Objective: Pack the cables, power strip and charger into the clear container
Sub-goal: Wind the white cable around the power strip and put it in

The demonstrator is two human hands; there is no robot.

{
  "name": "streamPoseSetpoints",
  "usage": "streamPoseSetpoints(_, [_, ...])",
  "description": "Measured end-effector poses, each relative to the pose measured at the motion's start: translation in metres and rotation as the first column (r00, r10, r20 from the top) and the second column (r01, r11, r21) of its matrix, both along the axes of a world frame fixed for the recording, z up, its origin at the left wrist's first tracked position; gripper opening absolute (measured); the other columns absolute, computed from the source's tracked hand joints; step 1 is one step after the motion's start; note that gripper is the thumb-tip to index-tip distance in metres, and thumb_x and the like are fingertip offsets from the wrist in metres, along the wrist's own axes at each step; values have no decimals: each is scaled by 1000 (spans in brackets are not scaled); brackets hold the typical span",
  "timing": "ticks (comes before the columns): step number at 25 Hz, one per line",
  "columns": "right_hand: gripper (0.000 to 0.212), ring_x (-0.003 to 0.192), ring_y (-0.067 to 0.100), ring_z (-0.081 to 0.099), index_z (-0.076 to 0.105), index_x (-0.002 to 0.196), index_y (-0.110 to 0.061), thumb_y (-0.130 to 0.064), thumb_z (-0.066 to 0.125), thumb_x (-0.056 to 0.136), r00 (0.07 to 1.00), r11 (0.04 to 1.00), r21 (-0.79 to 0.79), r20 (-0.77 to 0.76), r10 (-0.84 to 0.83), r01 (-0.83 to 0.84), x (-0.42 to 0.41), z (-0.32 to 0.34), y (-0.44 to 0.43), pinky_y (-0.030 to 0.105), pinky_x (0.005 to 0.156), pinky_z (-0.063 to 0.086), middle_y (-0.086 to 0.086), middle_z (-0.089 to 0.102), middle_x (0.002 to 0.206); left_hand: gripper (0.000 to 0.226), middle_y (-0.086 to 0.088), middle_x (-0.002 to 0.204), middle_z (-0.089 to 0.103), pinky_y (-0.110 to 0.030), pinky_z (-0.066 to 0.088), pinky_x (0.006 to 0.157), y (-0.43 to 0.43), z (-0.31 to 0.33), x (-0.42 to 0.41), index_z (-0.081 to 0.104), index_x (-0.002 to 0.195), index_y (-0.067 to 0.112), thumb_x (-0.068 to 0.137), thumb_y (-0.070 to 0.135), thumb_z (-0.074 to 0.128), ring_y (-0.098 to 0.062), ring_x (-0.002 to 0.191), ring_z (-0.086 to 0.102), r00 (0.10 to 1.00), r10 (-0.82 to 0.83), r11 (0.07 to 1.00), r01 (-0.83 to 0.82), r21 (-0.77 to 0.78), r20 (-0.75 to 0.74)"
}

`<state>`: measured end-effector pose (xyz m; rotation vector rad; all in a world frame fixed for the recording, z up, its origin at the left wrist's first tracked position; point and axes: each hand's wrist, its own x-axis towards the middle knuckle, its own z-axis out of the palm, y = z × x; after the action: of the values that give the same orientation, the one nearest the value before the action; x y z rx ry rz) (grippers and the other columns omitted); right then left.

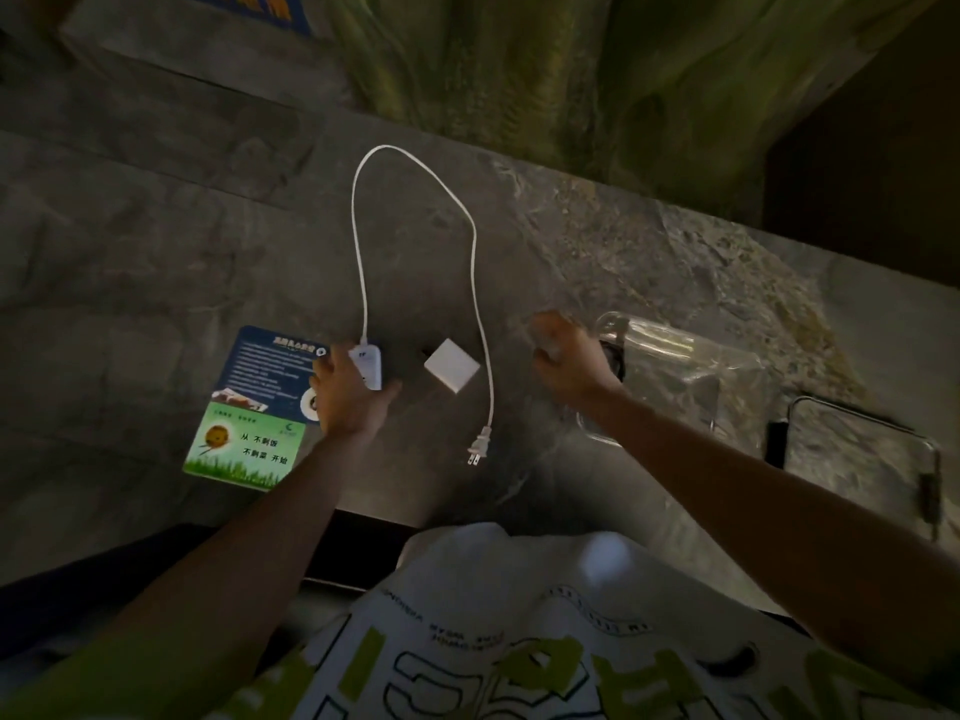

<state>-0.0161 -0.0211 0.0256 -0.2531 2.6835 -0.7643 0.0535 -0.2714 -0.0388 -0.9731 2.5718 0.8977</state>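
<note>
- The left grip (349,392) is being closed on the white power strip (370,367). The fingers are being curled along its left side and the thumb is being stretched out at its right, so that the strip's near end is being covered by the palm.
- The power strip is being held low over the grey stone desk (156,252). Whether it is being lifted clear of the surface cannot be told.
- A printed card (254,407), blue above and green below, is being partly covered by the left grip's fingers. The card is lying flat on the desk, left of that grip.
- The strip's white cord (358,226) is being led away from the left grip in a long loop. It is being brought back down between the two grips, ending in a pronged plug (480,449) on the desk just right of the left wrist.
- The white square charger (452,365) is being left on the desk just right of the left grip's thumb. It is lying inside the cord's loop, apart from both thumb and cord.
- The right grip (566,356) is being shown blurred, with its fingers curled. Whether anything is being clasped in it cannot be told.
- The clear container (691,371) is standing on the desk immediately right of the right grip, its near-left edge being hidden by that wrist.
- A second clear, wire-edged piece (862,449) is lying farther right, beyond the right forearm.
</note>
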Motion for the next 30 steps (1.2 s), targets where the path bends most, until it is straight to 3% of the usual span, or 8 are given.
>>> streamPoseSetpoints(9, [62, 124, 34, 48, 35, 144, -14, -14, 60, 88, 952, 973, 61, 227, 206, -225, 22, -14, -80, 42, 97, 44, 18, 47, 139, 90, -21, 135, 42, -50, 40, 98, -18, -24, -2, 31, 139, 13, 67, 22, 84, -39, 123, 44, 985, -84, 995, 75, 63, 151])
streamPoseSetpoints(13, [65, 131, 34, 42, 29, 148, -16, -12, 58, 89, 937, 949, 67, 196, 290, -308, 20, -8, -95, 43, 103, 39, 16, 41, 146, 61, -15, 118, 59, -38, 48, 80, -34, -13, -3, 54, 122, 9, 68, 21, 80, -31, 106, 57, 991, -38, 957, -1, 291, 128])
streamPoseSetpoints(15, [66, 131, 34, 42, 27, 149, -16, -12, 57, 90, 931, 932, 76, 116, 345, -355, 12, 1, -102, 43, 105, 39, 15, 39, 147, 52, -11, 105, 65, -33, 47, 68, -45, 6, -2, 60, 116, 8, 68, 13, 78, -26, 90, 62, 998, 4, 869, -31, 494, 55])
streamPoseSetpoints(17, [65, 131, 34, 42, 28, 149, -14, -14, 56, 91, 914, 911, 81, 0, 405, -403, 1, 11, -110, 41, 107, 38, 15, 39, 146, 62, -10, 100, 64, -35, 47, 67, -56, 33, 3, 57, 120, 11, 61, 14, 75, -24, 84, 61, 1000, -13, 758, 12, 652, -3])
streamPoseSetpoints(21, [64, 135, 32, 37, 30, 149, -17, -18, 59, 92, 865, 871, 155, -130, 485, -466, -18, 27, -119, 41, 108, 38, 13, 34, 150, 67, -9, 114, 64, -45, 51, 73, -75, 82, 17, 51, 123, 28, 60, 12, 68, -25, 100, 64, 981, -139, 576, 194, 794, -139])
streamPoseSetpoints(23, [58, 134, 33, 39, 33, 148, -17, -21, 56, 95, 834, 851, 155, -174, 523, -501, -23, 33, -119, 43, 107, 40, 14, 36, 149, 69, -4, 116, 64, -40, 56, 72, -79, 100, 25, 50, 126, 33, 64, 10, 71, -25, 102, 67, 964, -146, 444, 265, 856, -223])
streamPoseSetpoints(27, [35, 123, 28, 49, 49, 135, -15, -23, 43, 101, 870, 892, -44, -248, 426, -450, -28, 39, -119, 38, 102, 44, 12, 49, 136, 69, 13, 113, 66, -26, 55, 69, -76, 123, 37, 58, 114, 53, 55, 24, 79, -19, 105, 63, 943, -88, 319, 333, 887, -322])
streamPoseSetpoints(30, [27, 102, 16, 55, 59, 112, -16, -27, 37, 100, 935, 916, -247, -243, 257, -316, -28, 43, -124, 30, 88, 46, 4, 58, 113, 69, 7, 104, 70, -25, 56, 70, -67, 124, 44, 65, 114, 42, 50, 31, 90, -16, 96, 68, 959, 60, 133, 268, 954, -278])
